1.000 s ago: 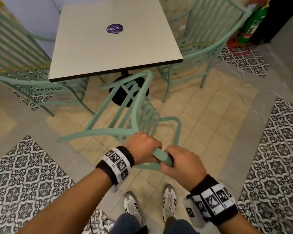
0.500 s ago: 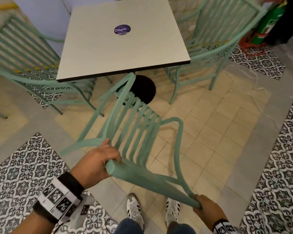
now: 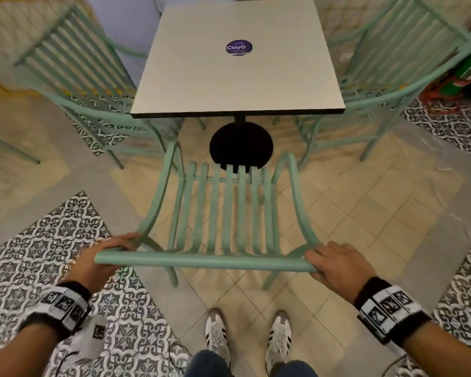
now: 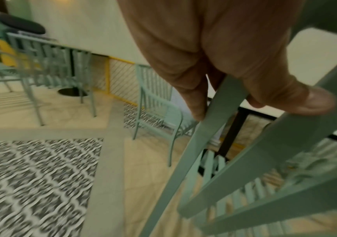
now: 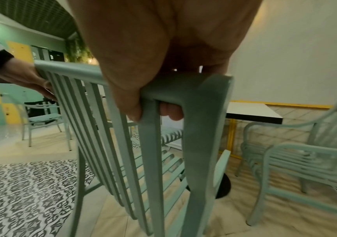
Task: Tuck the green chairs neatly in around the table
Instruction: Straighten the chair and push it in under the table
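Both hands, left [image 3: 104, 257] and right [image 3: 335, 265], grip the six-o'clock chair's [image 3: 229, 210] top rail, squared but not yet tucked under the table [image 3: 237, 77]; the side chairs look nearer in.

slatted green chair [image 3: 229, 213] upright — facing table [image 3: 237, 77]

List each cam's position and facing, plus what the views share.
Head: on the head, looking down at the near chair and table; left hand, right hand, forearms and shoes show.
Left wrist: along the left hand gripping the chair's frame.
Right wrist: along the right hand on the top rail.
Shared: chair, table.
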Available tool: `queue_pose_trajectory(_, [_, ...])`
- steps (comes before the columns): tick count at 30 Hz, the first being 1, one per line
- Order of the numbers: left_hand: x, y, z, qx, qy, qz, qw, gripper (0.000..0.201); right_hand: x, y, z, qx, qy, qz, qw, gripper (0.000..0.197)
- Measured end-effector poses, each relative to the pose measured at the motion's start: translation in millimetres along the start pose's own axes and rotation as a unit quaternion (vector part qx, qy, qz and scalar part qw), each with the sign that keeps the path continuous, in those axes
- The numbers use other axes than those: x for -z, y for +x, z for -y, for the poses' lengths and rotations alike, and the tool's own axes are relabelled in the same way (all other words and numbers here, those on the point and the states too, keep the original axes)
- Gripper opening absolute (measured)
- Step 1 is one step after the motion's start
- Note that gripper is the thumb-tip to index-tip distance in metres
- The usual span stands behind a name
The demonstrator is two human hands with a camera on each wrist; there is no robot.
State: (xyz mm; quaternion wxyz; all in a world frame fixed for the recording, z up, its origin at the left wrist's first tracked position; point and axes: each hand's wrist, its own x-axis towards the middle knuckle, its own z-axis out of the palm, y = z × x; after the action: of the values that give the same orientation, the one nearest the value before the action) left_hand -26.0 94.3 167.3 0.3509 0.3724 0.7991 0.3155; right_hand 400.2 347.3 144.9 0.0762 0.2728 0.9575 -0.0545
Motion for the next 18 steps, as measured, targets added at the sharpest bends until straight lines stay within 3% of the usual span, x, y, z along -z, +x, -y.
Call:
queue_pose_trajectory(4, [-10,9,36,0.004,-0.046,-0.001,0.999,0.032,-11,3,16,0.007,-0.021,0.014,1.0,0.044])
queue_pose_trajectory(10, [-26,23,85,0.048,-0.147,0.007,0.988,0.031,-24,8,26,-0.016,-0.05,0.03,0.998,0.045])
queue_pose_trajectory(15, [-33,25,121,0.059,-0.108,0.014,0.992,0.046,-28,11,32,-0.014,-0.058,0.041,0.997,0.044])
queue_pose_trajectory(18, [-39,30,121,0.036,-0.126,0.029,0.991,0.038,-31,10,37,-0.026,-0.057,0.047,0.997,0.045])
